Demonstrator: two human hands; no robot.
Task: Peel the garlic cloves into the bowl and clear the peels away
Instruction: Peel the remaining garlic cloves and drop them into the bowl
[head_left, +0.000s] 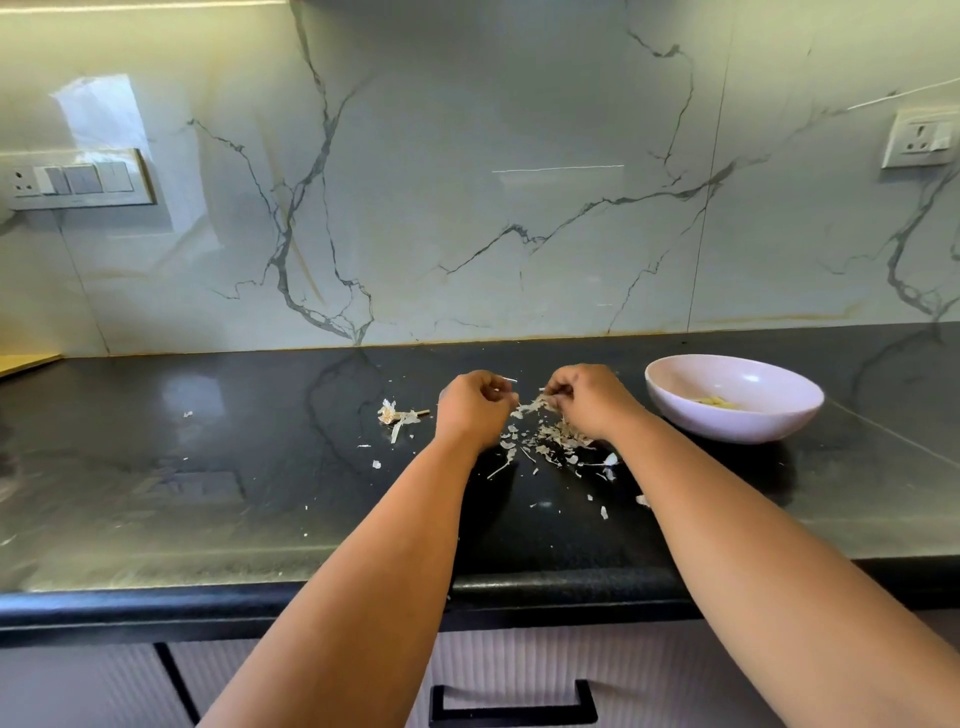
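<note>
Clove is somewhere between my two hands, above the counter (260, 467), just left of the bowl (735, 397). Can't actually see the clove itself; my fingers cover it. What shows is a strip of papery skin (530, 406) strung between the hands.

Left hand (475, 410): fingers curled, pinching something small, likely the clove or its skin end. Right hand (589, 400): fingers curled, pinching the other end of the skin.

Handling, my guess: clove is tiny, light, firm, a bit slick once bare. Skin is dry, brittle, tears into flakes and weighs nothing. Best hold is a fingertip pinch at the root end, pulling the skin along its length.

Bowl holds a few pale peeled cloves (717, 401). Peel pile (550, 441) lies on the counter under and in front of my hands, with stray flakes scattered toward the front edge. A stalk with husk (397, 415) sits left of the left hand.

Peeling looks well along; peel clearing not started. Risk: flakes scatter with any draft or fast sweep.
</note>
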